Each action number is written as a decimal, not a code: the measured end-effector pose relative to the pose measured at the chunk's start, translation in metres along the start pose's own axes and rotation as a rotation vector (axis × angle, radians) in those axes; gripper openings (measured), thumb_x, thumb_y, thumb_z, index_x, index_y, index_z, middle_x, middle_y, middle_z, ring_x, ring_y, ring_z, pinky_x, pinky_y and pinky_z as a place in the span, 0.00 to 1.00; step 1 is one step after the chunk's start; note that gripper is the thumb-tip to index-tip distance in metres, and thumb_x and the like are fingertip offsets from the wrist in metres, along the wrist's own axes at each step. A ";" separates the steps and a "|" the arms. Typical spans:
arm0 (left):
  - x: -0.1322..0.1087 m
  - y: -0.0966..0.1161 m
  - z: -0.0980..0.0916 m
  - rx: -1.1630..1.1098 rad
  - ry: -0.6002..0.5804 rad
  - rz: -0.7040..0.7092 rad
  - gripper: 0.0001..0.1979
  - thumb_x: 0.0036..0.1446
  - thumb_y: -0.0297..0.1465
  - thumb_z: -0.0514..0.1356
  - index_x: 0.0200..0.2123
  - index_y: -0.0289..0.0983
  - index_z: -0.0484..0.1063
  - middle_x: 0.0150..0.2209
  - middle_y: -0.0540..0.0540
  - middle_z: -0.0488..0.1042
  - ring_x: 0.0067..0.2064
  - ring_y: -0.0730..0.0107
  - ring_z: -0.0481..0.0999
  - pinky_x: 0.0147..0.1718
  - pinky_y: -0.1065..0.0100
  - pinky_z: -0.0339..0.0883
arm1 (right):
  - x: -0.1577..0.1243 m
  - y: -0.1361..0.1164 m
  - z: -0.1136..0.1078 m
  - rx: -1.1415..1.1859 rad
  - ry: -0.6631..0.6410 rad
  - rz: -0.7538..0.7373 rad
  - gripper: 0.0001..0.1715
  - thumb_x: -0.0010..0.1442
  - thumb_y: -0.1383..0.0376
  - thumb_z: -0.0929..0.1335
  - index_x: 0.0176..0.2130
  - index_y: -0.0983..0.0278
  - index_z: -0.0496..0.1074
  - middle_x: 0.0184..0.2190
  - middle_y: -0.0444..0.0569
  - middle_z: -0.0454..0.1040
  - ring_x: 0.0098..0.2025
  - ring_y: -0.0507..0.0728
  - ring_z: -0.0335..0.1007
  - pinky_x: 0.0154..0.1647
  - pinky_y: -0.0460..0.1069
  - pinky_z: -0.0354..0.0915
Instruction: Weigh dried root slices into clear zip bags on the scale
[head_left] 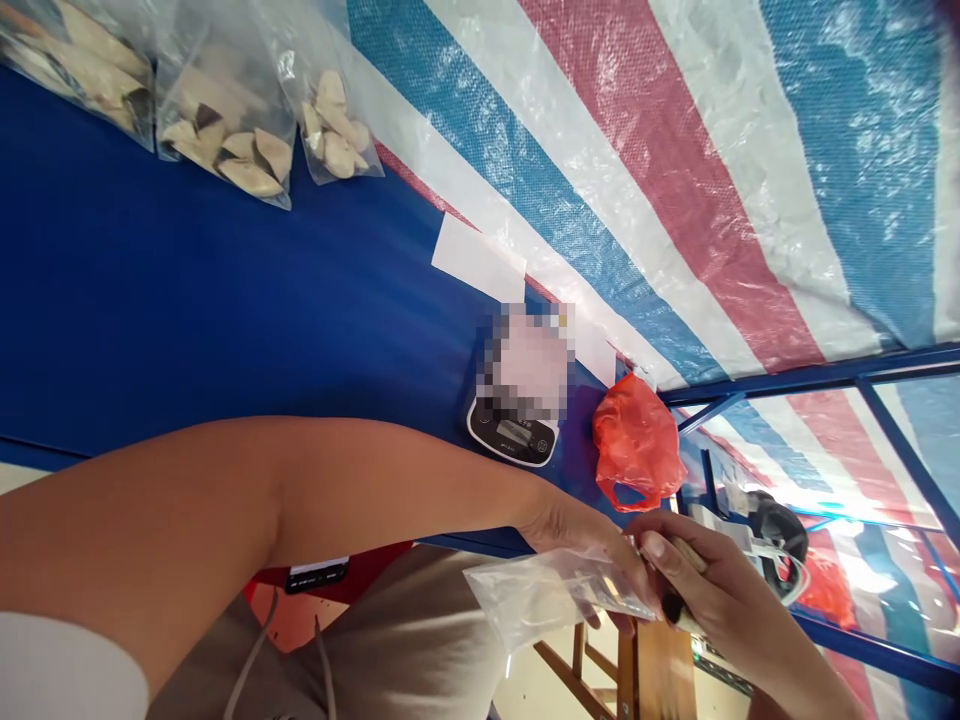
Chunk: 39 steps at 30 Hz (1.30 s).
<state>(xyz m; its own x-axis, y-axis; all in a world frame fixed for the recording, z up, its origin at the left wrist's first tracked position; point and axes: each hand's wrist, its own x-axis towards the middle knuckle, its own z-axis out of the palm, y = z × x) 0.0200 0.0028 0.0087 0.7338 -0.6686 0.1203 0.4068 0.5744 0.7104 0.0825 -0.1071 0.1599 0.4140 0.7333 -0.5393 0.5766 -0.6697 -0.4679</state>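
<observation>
My left hand (600, 555) reaches across from the left and grips a clear plastic bag (540, 600) near its mouth. The bag hangs below it, over my lap, and looks empty. My right hand (709, 575) is closed at the bag's mouth around pale pieces with a dark patch (688, 555), whose kind I cannot make out. Both hands meet there, past the table's near edge. Behind my left wrist stands a digital kitchen scale (514, 435), with a blurred pinkish thing (532, 365) on top.
Clear bags of pale, dark-patched pieces (225, 150) lie at the far left of the blue table (187, 290). A red plastic bag (637, 440) sits right of the scale, white paper (480, 258) behind it. Striped sheeting (600, 150) walls the back; a wooden stool (630, 665) stands below.
</observation>
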 end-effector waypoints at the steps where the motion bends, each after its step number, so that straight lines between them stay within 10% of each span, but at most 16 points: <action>1: 0.002 0.000 -0.001 -0.013 -0.010 0.011 0.20 0.42 0.36 0.75 0.38 0.35 0.78 0.41 0.49 0.77 0.42 0.66 0.82 0.41 0.64 0.76 | -0.001 0.000 -0.001 -0.013 0.019 -0.004 0.31 0.63 0.37 0.68 0.36 0.62 0.78 0.24 0.47 0.73 0.25 0.53 0.66 0.26 0.46 0.63; 7: 0.009 -0.002 -0.006 -0.033 -0.037 0.075 0.21 0.40 0.36 0.74 0.38 0.35 0.76 0.39 0.46 0.75 0.42 0.54 0.84 0.44 0.50 0.79 | -0.006 -0.002 0.005 0.098 0.072 0.054 0.30 0.62 0.38 0.70 0.34 0.62 0.77 0.21 0.45 0.70 0.22 0.52 0.65 0.22 0.45 0.63; 18: -0.011 0.008 0.005 -0.166 0.036 0.033 0.27 0.41 0.35 0.76 0.45 0.37 0.73 0.45 0.46 0.76 0.43 0.65 0.83 0.49 0.56 0.75 | 0.004 0.009 -0.005 -0.021 0.517 0.062 0.32 0.63 0.38 0.69 0.26 0.62 0.70 0.20 0.44 0.68 0.21 0.50 0.60 0.19 0.43 0.59; 33: -0.011 0.006 0.007 -0.144 0.015 0.070 0.22 0.42 0.35 0.71 0.41 0.37 0.71 0.46 0.46 0.74 0.46 0.56 0.83 0.60 0.45 0.67 | 0.009 0.006 0.006 0.186 0.449 0.017 0.32 0.62 0.39 0.71 0.28 0.63 0.73 0.24 0.47 0.74 0.21 0.53 0.70 0.22 0.47 0.68; 39: -0.022 0.013 0.016 -0.174 0.046 0.061 0.26 0.43 0.33 0.71 0.46 0.40 0.68 0.46 0.47 0.74 0.42 0.63 0.82 0.65 0.41 0.60 | 0.001 0.012 -0.004 0.158 0.452 0.013 0.30 0.64 0.40 0.70 0.27 0.61 0.66 0.20 0.40 0.61 0.21 0.48 0.57 0.20 0.43 0.56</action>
<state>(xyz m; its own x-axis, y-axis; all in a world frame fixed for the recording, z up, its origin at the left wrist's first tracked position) 0.0001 0.0175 0.0261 0.7826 -0.6098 0.1253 0.4453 0.6889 0.5719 0.0926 -0.1139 0.1572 0.7056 0.6785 -0.2042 0.4694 -0.6635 -0.5826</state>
